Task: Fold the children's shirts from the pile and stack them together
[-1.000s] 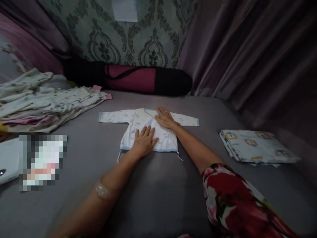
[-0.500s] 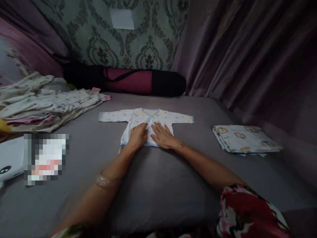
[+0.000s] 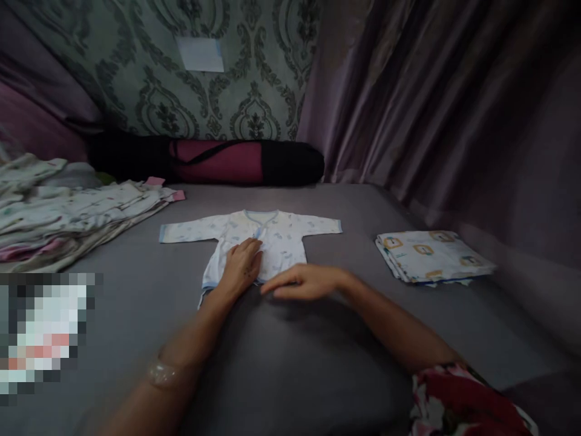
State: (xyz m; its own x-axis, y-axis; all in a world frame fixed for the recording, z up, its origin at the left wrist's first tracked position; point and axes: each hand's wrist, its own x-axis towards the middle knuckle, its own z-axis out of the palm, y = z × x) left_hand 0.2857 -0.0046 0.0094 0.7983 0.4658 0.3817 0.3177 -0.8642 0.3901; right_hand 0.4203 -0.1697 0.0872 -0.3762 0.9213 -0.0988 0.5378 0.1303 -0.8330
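Observation:
A small white long-sleeved shirt (image 3: 281,242) with blue edging and a faint print lies spread on the grey sheet (image 3: 295,375), sleeves out to both sides. My left hand (image 3: 242,263) rests on the front of the shirt, left of its middle, fingers extended and holding nothing. Near the shirt's bottom hem is my right hand (image 3: 306,283), raised a little over the sheet, its fingers pointing left and somewhat apart, with nothing in it.
Folded printed cloths (image 3: 431,257) lie to the right. A pile of loose clothes (image 3: 86,206) is at the left, with a blurred-out item (image 3: 49,333) nearer me. A long black and maroon bag (image 3: 218,162) lies along the wall.
My right hand has lifted off the shirt and come back towards me to its bottom hem. My left hand stays on the shirt. The camera view has shifted to the right and up.

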